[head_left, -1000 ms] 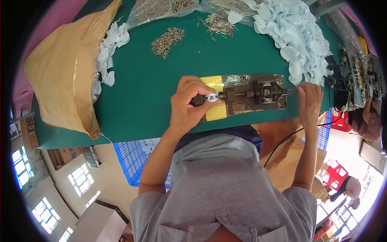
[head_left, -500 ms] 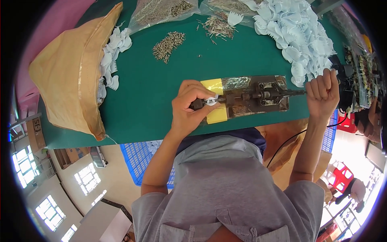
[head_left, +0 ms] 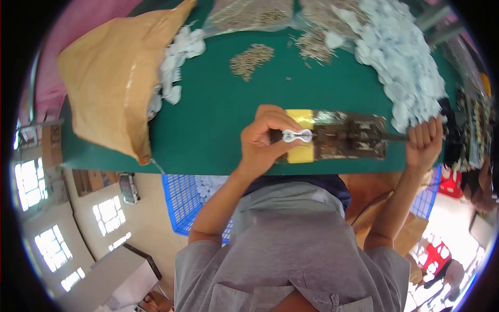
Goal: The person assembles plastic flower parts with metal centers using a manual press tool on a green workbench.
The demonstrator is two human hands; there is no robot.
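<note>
Between my left hand's (head_left: 262, 138) thumb and fingertips is a small white plastic clip (head_left: 297, 135), its two rounded ends showing. I hold it over the yellow-taped left end of a dark metal press jig (head_left: 351, 136); whether it touches the jig is hard to tell. My right hand (head_left: 423, 143) is closed around the end of the rod-like lever (head_left: 396, 138) at the jig's right side. The jig's mechanism is blurred by motion.
Behind the jig lie a pile of small metal springs (head_left: 251, 61) and thin metal pins (head_left: 315, 47). White toothed plastic pieces (head_left: 410, 67) heap up at the right. A brown sack (head_left: 112, 78) spills similar pieces at the left. Below the green table's (head_left: 208, 151) front edge sits a blue basket (head_left: 182, 203).
The whole view has shifted, so the scene sits farther right and lower. The white clip shows more fully between my left fingers. My right hand keeps its grip on the lever.
</note>
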